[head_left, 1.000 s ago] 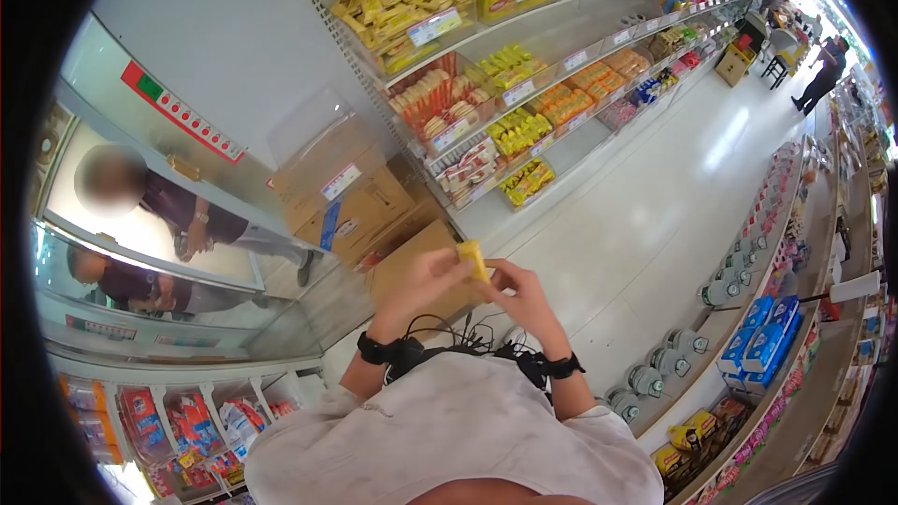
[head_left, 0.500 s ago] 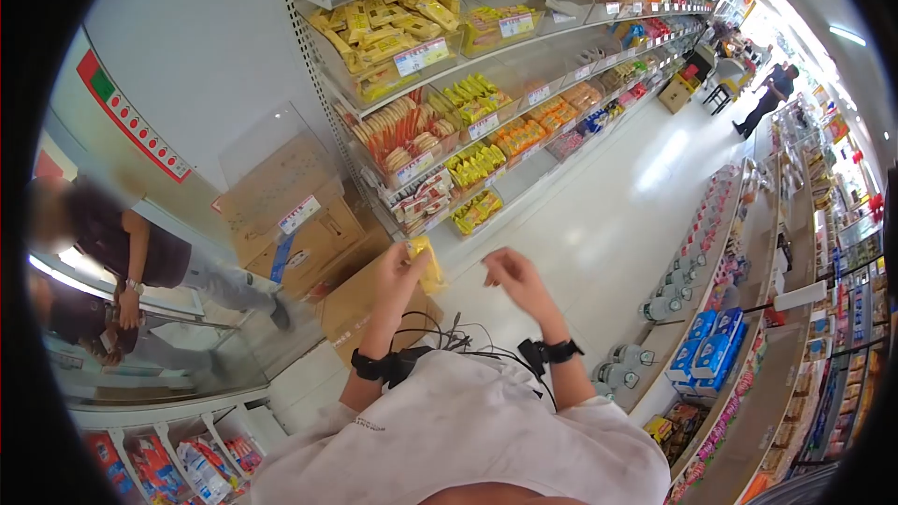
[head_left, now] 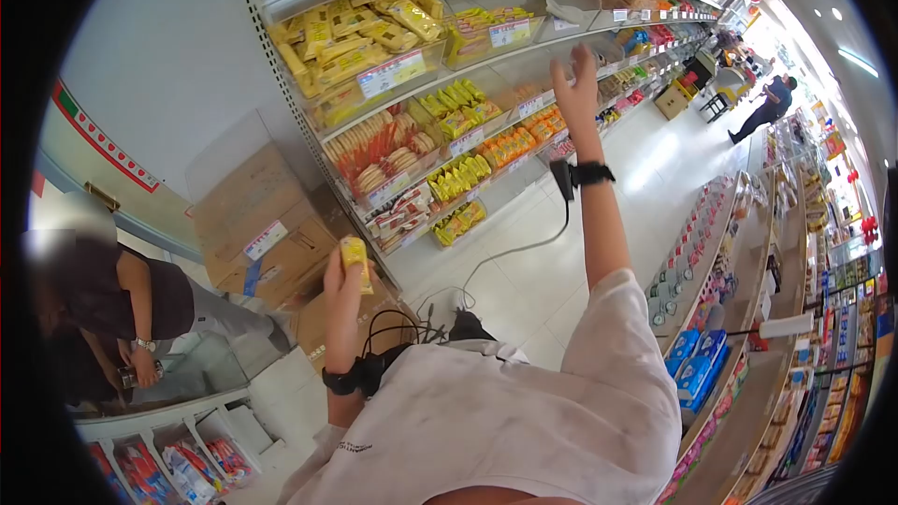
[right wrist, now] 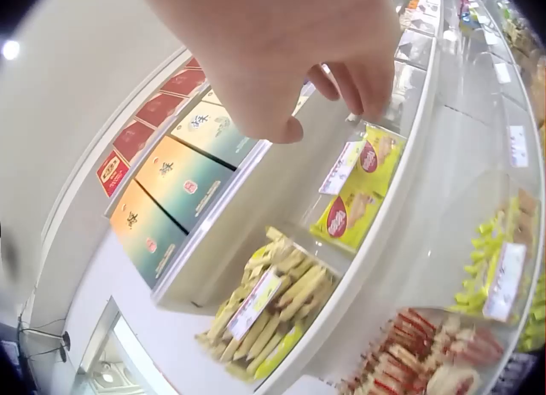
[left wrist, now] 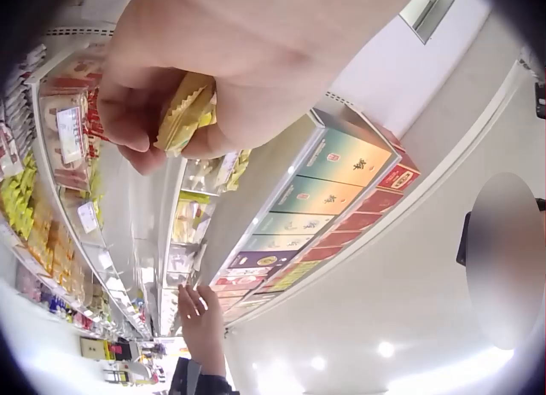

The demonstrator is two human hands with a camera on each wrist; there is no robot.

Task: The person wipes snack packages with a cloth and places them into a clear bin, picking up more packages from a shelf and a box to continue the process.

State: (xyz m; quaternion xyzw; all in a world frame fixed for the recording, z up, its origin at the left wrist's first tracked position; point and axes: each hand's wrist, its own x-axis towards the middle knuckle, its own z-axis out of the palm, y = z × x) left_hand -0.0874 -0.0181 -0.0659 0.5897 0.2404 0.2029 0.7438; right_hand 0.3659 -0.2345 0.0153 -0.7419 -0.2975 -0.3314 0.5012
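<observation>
My left hand (head_left: 342, 282) grips a small yellow wrapped snack packet (head_left: 354, 257) upright, low in front of the shelves. The packet's crimped end (left wrist: 177, 130) pokes out between thumb and fingers in the left wrist view. My right hand (head_left: 577, 93) is stretched forward toward the upper snack shelf, fingers apart and loosely bent, with nothing in them. In the right wrist view it hangs over the shelf, above a bin with yellow packets (right wrist: 345, 216) bearing red ovals. Left of that stands a bin of long yellow packets (right wrist: 277, 301).
Lower bins hold red-striped packets (head_left: 379, 145) and yellow-green packets (head_left: 458, 176). Cardboard boxes (head_left: 267, 215) stand left of the shelving. A person (head_left: 154, 285) is at the left, another person (head_left: 767, 108) far down the aisle. Cables (head_left: 496, 257) hang by my waist.
My right hand has left the packet and swung up and forward toward the shelf. My left hand has kept the packet, moving left with it. The head view has shifted closer to the shelves.
</observation>
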